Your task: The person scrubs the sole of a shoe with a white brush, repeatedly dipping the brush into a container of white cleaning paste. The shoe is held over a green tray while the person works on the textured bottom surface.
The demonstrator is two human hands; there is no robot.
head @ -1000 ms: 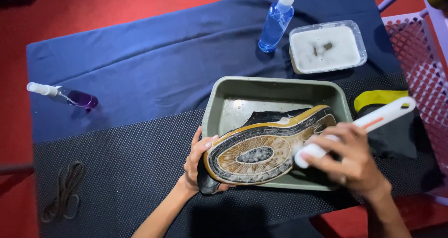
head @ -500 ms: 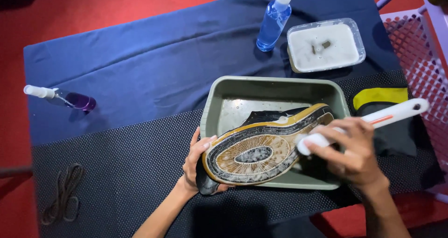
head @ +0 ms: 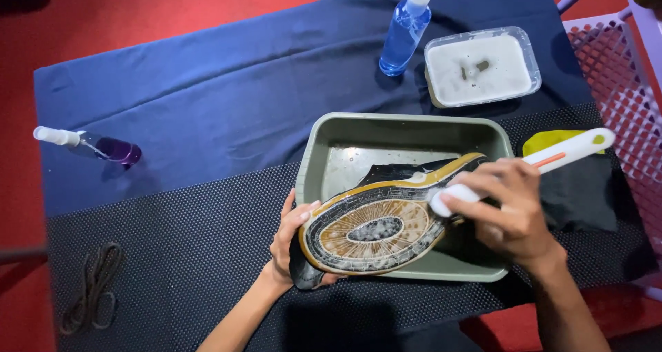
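My left hand (head: 288, 245) grips the toe end of a dark shoe (head: 376, 228) turned sole up, its tan and black patterned sole dotted with suds. The shoe lies across the front rim of a grey-green plastic tub (head: 331, 135). In my right hand (head: 507, 210) is a white brush (head: 562, 153) with an orange stripe and a green dot on its handle; the brush head presses on the sole near the heel.
A blue spray bottle (head: 403, 31) and a clear box of white soapy water (head: 480, 68) stand behind the tub. A purple spray bottle (head: 96, 145) lies at the left. Dark laces (head: 93, 286) lie front left. Yellow and black cloths (head: 578, 190) lie beside a pink basket (head: 627, 83).
My right hand and the brush have slid along the sole near the heel, the handle swinging slightly up. The shoe and my left hand have hardly moved.
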